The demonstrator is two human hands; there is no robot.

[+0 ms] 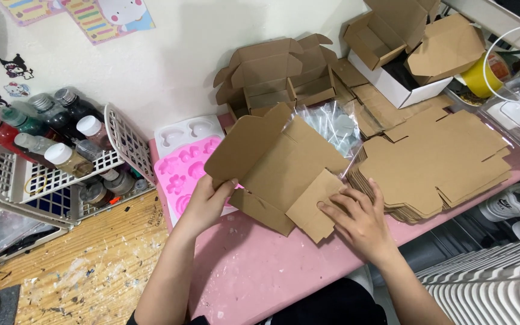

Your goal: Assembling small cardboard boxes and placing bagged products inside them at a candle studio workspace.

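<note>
You are holding a partly folded brown cardboard box blank [278, 168] above the pink surface [254, 271]. Your left hand [207, 201] is gripping its left edge, thumb on top and fingers curled behind the raised panel; your right hand [356, 218] is lying flat with fingers spread on the lower right flap [315, 204], pressing rather than clasping, so that grip is open. Judging by the shape, the folding is in its early-to-middle stage: one side is standing up, the flap is creased but not tucked, and no closed box form is showing yet. Several finished open boxes [278, 75] are sitting against the wall, with another brown-and-white one [392, 54] further right, so some of the batch appears done. A thick stack of flat blanks [437, 165] is waiting just beside your right hand, suggesting much remains. Lying close under the blank are a pink silicone mould [182, 174] and a white mould [189, 131], crowding the left side; a clear plastic bag [335, 123] is lying behind. A white basket of bottles [61, 159] is standing well to the left.
</note>
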